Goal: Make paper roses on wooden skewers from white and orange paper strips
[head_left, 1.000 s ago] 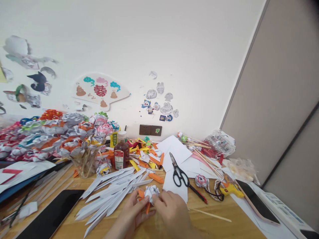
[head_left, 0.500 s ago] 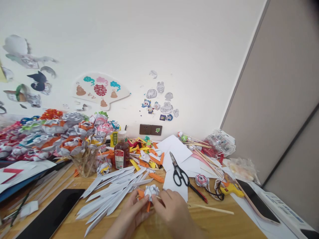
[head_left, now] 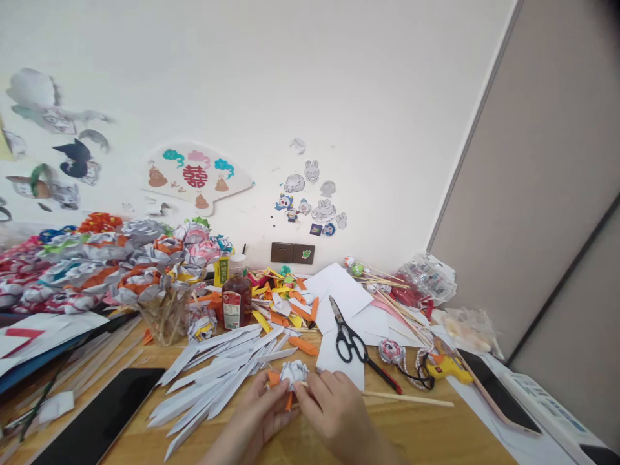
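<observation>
Low in the middle, my left hand (head_left: 264,410) is closed around a paper flower (head_left: 294,372) with a crumpled white head and orange strips at its side and base. My right hand (head_left: 334,407) pinches at the flower's base, fingers curled round a thin wooden stick (head_left: 409,398). The stick runs out to the right past the knuckles; its middle is hidden by the hand. Folded white paper strips (head_left: 217,368) lie fanned out left of my hands. Black-handled scissors (head_left: 349,339) rest on white paper sheets (head_left: 334,361) just beyond my right hand.
Finished paper flowers (head_left: 140,281) are piled at left, beside a bottle (head_left: 236,294). Orange and yellow paper pieces (head_left: 295,303) lie behind. A black phone (head_left: 104,413) is at front left; a yellow glue gun (head_left: 448,369) and another phone (head_left: 498,391) lie at right.
The stick's exposed length beyond my right hand has risen slightly and shows a little more. My right fingers have shifted slightly at the flower's base; my left hand keeps its hold.
</observation>
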The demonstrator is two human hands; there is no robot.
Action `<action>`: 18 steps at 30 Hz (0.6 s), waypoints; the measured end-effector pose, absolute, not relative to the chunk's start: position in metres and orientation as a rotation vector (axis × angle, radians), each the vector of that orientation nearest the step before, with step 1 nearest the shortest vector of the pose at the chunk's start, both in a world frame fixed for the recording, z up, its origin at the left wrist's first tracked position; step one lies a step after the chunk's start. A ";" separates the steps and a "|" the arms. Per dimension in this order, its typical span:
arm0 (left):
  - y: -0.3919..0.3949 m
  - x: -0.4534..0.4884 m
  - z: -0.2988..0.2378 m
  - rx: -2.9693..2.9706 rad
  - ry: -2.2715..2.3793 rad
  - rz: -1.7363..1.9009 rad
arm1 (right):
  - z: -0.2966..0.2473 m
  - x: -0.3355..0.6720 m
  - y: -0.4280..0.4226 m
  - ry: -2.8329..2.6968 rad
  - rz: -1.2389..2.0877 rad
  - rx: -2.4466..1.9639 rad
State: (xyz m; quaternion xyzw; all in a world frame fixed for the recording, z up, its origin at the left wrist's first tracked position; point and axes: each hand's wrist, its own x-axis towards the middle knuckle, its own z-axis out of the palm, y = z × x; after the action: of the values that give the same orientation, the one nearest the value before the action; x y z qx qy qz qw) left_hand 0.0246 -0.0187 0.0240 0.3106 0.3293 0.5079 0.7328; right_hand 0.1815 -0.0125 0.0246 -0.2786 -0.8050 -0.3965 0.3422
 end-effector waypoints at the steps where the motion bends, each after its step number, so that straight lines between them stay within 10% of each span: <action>1: -0.019 0.025 0.024 0.685 0.728 1.118 | 0.024 0.182 -0.012 -2.097 -1.025 -0.720; 18: -0.009 0.023 0.012 0.671 0.701 1.100 | 0.022 0.182 -0.011 -2.116 -0.904 -0.770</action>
State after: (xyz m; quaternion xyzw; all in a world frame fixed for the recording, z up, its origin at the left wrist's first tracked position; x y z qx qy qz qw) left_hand 0.0231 -0.0093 0.0119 0.3061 0.3200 0.5021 0.7428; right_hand 0.1820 -0.0111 0.0224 -0.2974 -0.8168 -0.3489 0.3502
